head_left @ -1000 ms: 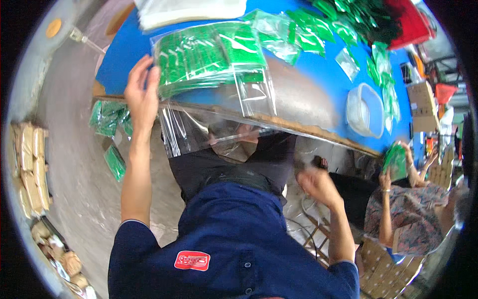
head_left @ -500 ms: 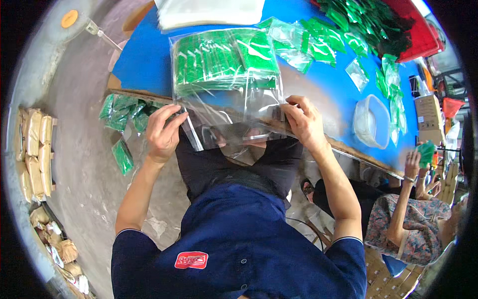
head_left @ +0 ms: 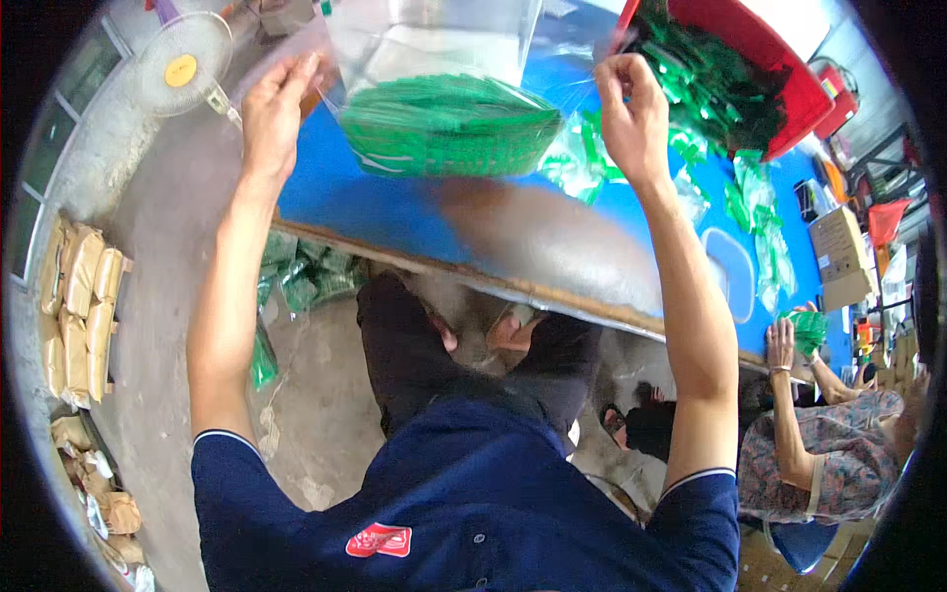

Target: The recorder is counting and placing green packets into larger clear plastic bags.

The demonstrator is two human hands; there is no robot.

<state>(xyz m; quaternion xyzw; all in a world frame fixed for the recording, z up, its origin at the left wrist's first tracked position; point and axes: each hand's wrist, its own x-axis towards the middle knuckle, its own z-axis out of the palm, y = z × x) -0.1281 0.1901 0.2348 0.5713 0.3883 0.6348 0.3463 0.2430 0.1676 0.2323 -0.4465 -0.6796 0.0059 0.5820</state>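
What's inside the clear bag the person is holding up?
The clear plastic bag, held up by the left hand and right hand, holds a heap of small green packets settled at its bottom. Its upper part looks empty. Packets buried inside the heap are hidden.

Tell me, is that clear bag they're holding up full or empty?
Partly full: the clear bag holds green packets heaped at its bottom, clear plastic above.

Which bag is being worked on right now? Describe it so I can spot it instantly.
Above the near edge of the blue table, both hands hold up one clear plastic bag. Unlike the small green packets scattered on the table, it is large, raised, and has green packets heaped in its bottom.
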